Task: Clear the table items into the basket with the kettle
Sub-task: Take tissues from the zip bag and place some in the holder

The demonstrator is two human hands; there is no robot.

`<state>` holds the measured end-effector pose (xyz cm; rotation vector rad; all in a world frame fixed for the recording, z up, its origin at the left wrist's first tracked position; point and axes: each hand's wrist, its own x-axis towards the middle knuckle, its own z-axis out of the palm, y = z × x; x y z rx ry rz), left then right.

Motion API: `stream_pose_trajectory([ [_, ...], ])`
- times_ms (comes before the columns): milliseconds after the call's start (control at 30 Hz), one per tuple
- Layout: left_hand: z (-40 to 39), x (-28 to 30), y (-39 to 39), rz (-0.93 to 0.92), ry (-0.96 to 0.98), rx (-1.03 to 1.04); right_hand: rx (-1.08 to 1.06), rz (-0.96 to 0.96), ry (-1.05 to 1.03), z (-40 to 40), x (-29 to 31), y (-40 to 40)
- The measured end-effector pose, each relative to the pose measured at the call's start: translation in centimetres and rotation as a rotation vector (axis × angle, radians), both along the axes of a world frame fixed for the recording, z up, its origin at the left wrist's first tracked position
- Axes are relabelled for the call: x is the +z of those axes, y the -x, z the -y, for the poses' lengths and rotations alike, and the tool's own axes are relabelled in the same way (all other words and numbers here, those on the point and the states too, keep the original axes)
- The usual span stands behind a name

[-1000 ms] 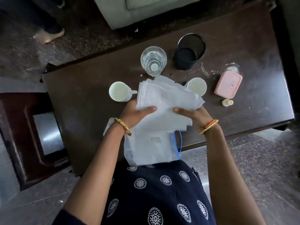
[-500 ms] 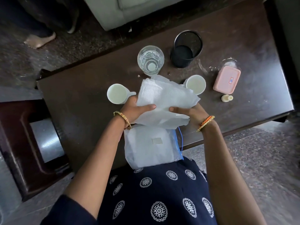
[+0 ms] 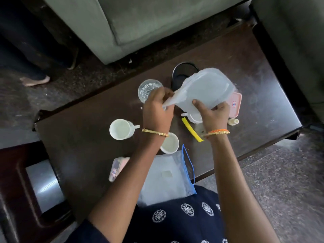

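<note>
Head view: both my left hand (image 3: 157, 109) and right hand (image 3: 214, 114) pinch the white tissue stack (image 3: 203, 90), lifted over the black mesh basket (image 3: 182, 72) just beyond. Beside my grip, cups (image 3: 121, 129), glass (image 3: 149, 89) and pink box (image 3: 235, 104) remain uncleared. Earlier the stack hung nearer me.

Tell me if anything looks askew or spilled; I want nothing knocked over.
No spill shows. The pouch overhangs the table's near edge, and the clip lies loose and slanted. Both hands hold the white sheets up.
</note>
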<state>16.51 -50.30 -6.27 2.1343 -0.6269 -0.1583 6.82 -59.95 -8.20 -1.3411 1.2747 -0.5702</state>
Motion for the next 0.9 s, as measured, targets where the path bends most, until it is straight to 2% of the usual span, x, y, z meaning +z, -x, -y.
stream_pose_trajectory([
  [200, 4.3, -0.3, -1.2, -0.074, -0.013, 0.013, -0.071, -0.035, 0.157, 2.7, 0.8, -3.9],
  [400, 7.1, -1.2, -2.8, -0.144, -0.035, 0.091, -0.086, -0.014, 0.191, 4.3, -0.3, -6.5],
  [633, 8.3, -3.0, -3.7, -0.223, -0.202, 0.021, 0.094, -0.104, 0.287, 5.1, -3.2, -7.2],
  [767, 7.4, -2.5, -4.0, -0.181, -0.197, 0.001, 0.201, -0.248, 0.427, 5.9, -3.8, -6.5],
  [900, 6.8, -2.7, -4.2, -0.078, -0.266, 0.062, 0.198, -0.361, 0.482, 6.3, -3.8, -6.0],
])
